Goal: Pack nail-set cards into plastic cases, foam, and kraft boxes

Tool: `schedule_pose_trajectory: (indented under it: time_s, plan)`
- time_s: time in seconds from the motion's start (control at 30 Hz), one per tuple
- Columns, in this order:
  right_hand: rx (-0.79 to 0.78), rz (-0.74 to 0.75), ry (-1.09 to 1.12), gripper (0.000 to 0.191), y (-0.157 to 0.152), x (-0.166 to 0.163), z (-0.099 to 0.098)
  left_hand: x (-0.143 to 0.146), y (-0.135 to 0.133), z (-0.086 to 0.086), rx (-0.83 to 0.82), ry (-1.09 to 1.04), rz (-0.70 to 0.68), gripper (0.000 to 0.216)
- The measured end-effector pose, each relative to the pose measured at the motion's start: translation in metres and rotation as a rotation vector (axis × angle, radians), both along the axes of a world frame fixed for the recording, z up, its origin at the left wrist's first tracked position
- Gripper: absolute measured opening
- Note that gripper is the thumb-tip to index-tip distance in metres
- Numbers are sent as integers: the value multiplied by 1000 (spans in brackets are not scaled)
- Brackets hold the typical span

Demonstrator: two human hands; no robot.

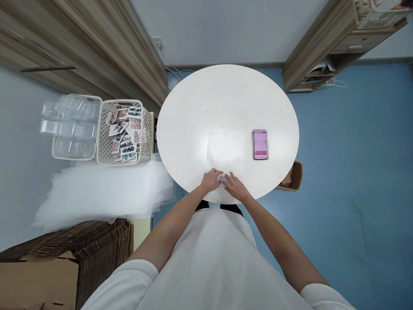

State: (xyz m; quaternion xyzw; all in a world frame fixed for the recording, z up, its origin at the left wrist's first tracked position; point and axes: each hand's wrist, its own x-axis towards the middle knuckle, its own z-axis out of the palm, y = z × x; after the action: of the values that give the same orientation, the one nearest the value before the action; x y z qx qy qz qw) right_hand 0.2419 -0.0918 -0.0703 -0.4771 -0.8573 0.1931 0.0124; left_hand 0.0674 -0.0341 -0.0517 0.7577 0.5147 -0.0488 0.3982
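Note:
Near the front edge of the white oval table (183, 129), a small clear plastic pack (223, 177) with greyish-pink contents lies between my two hands. My left hand (211, 180) grips its left end, with the thumb and fingers closed against it. At the right end, the bent fingers of my right hand (236, 187) press on the pack and partly cover it. What is inside is too small to make out fully. Just beyond the hands a thin whitish translucent sheet (226, 146) seems to lie flat on the tabletop.
A phone (260, 145) lies on the table's right side. To the left stand a white basket (146, 133) of press-on nail cards, a basket of clear plastic boxes (75, 116), a stack of white translucent sheets (103, 189) and flattened cardboard (103, 258). A cardboard box (296, 176) sits below right.

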Motion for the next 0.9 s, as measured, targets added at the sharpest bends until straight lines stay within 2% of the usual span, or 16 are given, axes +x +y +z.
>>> schedule_pose_trajectory:
  time_s: [0.1,0.23,0.33,0.43,0.5,0.63,0.73,0.8,0.9]
  plan:
    - [-62,-1,68,26,4,2,2,1,2,1,33,10,-33,37]
    - [-178,-53,88,29,14,3,11,0,9,2,55,-12,-70,34]
    - [-205,-104,112,27,17,3,20,1,17,3,-57,-21,-72,31]
    - [-142,-114,144,25,20,2,25,2,25,6,-174,-24,-36,32]
    - [-86,-131,153,26,23,2,27,2,28,10,-93,-7,40,36]
    - [-7,-293,135,27,34,0,27,-4,29,29,243,56,212,39]
    - [-4,-413,116,26,46,1,26,-9,30,42,374,46,100,38]
    - [-16,-445,108,26,54,2,24,-7,34,44,356,31,-36,43]
    - [-39,-464,87,26,63,3,18,0,46,34,268,24,-152,43]
